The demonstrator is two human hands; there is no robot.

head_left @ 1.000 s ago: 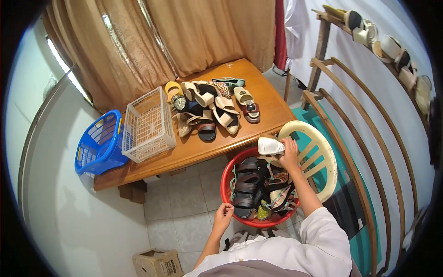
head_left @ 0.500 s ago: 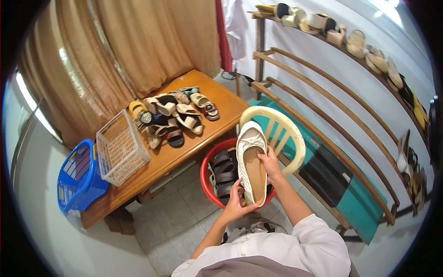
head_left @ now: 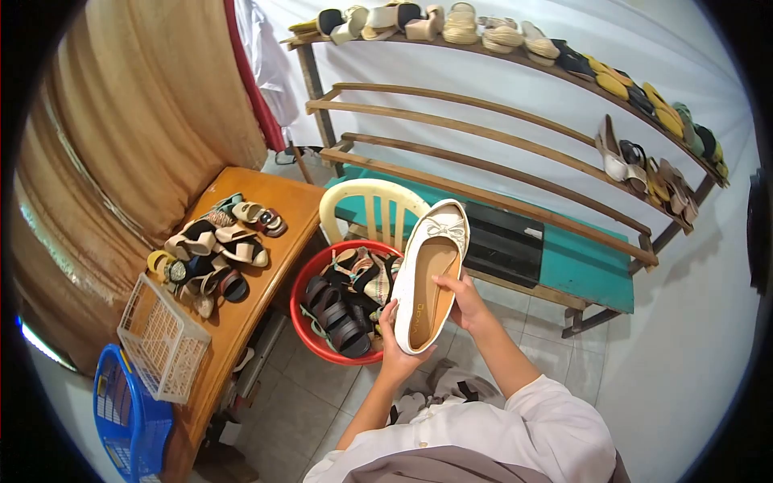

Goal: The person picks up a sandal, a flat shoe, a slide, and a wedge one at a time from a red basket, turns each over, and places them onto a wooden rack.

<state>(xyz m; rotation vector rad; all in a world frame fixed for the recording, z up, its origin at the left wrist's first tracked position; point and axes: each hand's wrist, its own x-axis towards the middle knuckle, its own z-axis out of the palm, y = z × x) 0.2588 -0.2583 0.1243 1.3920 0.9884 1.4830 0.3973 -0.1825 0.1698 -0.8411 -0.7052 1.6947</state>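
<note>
A white ballet flat (head_left: pixel 413 274) with a bow on its toe and a tan insole is held up in front of me, toe pointing away. My left hand (head_left: pixel 400 348) grips it around the heel end. My right hand (head_left: pixel 461 299) holds its right side, with the thumb over the inner edge. Just left of the shoe and lower down is a red basin (head_left: pixel 299 324). Dark strapped sandals (head_left: pixel 342 319) and a patterned shoe (head_left: pixel 374 278) lie in it.
Behind the basin stands a cream plastic chair (head_left: pixel 372 190). On the left, a wooden table (head_left: pixel 278 193) bears several sandals (head_left: pixel 217 249), a white crate (head_left: pixel 165 342) and a blue basket (head_left: pixel 133 414). A wooden rack (head_left: pixel 483 121) with shoes along its top stands beyond a teal bench (head_left: pixel 592 278).
My view has turned to the right, so the table sits further left and more of the rack shows. Both hands still hold the white flat, now clear of most of the basin.
</note>
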